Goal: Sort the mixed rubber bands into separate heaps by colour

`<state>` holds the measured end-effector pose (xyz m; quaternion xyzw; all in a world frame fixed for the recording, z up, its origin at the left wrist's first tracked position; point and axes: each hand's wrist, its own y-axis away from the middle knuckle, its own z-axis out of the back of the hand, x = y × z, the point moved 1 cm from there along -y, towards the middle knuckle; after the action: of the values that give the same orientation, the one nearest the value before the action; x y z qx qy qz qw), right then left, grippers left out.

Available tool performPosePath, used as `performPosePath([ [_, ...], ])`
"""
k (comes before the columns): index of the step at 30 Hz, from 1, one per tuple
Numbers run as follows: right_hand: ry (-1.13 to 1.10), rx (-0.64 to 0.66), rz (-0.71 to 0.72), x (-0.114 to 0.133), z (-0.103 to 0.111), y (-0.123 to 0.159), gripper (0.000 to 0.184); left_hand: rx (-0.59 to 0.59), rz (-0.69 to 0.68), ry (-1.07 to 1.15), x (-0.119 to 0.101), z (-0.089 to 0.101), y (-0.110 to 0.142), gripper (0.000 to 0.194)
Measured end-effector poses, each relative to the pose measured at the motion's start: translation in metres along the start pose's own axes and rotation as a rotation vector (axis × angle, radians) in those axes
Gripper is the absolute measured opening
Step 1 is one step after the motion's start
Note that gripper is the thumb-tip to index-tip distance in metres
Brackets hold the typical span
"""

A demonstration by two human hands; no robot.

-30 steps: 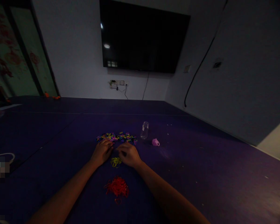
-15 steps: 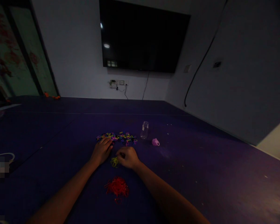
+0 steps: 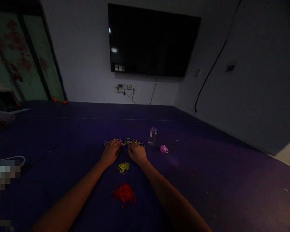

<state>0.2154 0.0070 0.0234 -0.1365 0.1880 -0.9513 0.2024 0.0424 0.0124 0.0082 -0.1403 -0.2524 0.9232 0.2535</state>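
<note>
A pile of small mixed-colour rubber bands (image 3: 128,142) lies across the purple floor in front of me. My left hand (image 3: 111,152) rests on the left part of this pile, fingers stretched forward and slightly apart. At its right part, my right hand (image 3: 137,152) points down with fingers curled together; the fingertips and anything between them are hidden. Closer to me is a small heap of yellow rubber bands (image 3: 124,167), touched by neither hand. A larger heap of red rubber bands (image 3: 125,194) lies nearest, between my forearms.
A clear bottle (image 3: 152,136) without a lid stands right of the pile. Beside it lies a pink cap with a loop (image 3: 163,149). A white cable (image 3: 16,158) is at the left. Ahead, a television (image 3: 154,42) hangs on the wall above sockets (image 3: 127,87).
My right hand has moved away from the yellow heap, forward to the mixed pile, uncovering the yellow bands. My left hand stays at the mixed pile. The view has shifted slightly.
</note>
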Motion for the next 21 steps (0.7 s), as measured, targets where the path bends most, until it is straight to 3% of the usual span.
performPosePath([
  [5, 0.003, -0.003, 0.107, -0.003, -0.007, -0.016, 0.026, 0.116, -0.099, 0.027, -0.001, 0.001, -0.002, 0.035],
  [8, -0.029, 0.031, 0.203, -0.006, -0.011, -0.021, 0.032, 0.14, -0.088, 0.029, -0.003, 0.003, -0.002, 0.033],
  [13, -0.039, 0.098, 0.275, -0.01, -0.017, -0.022, 0.04, 0.087, -0.044, -0.006, -0.006, 0.006, -0.002, 0.028],
  [21, 0.004, 0.149, 0.241, -0.011, -0.019, -0.021, 0.041, -0.034, -0.031, -0.05, -0.001, 0.003, -0.002, 0.025],
])
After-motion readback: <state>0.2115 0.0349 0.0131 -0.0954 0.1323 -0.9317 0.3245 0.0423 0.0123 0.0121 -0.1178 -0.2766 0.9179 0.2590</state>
